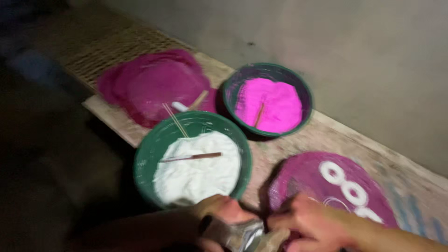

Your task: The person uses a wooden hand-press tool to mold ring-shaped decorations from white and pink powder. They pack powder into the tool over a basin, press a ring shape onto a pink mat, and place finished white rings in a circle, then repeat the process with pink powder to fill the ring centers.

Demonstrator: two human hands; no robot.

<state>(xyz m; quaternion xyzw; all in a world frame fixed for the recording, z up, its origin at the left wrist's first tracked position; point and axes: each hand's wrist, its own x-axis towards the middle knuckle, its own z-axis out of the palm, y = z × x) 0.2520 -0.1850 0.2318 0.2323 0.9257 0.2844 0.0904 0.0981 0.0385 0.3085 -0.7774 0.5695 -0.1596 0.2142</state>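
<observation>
My left hand point(219, 212) and my right hand point(312, 224) are together at the bottom edge, both gripping a crumpled silvery packet point(242, 234). Just above my left hand stands a green bowl point(149, 154) of white powder point(196, 170) with a thin stick point(191, 157) lying across it. Under my right hand lies a round magenta disc point(303, 179) with white rings point(352, 191) drawn on it. The picture is blurred.
A second green bowl point(305, 91) of bright pink powder with a stick in it stands behind. At back left is a larger magenta disc point(149, 81). All rest on a wooden plank point(280, 144) beside a grey wall point(350, 51); woven matting point(107, 49) lies far left.
</observation>
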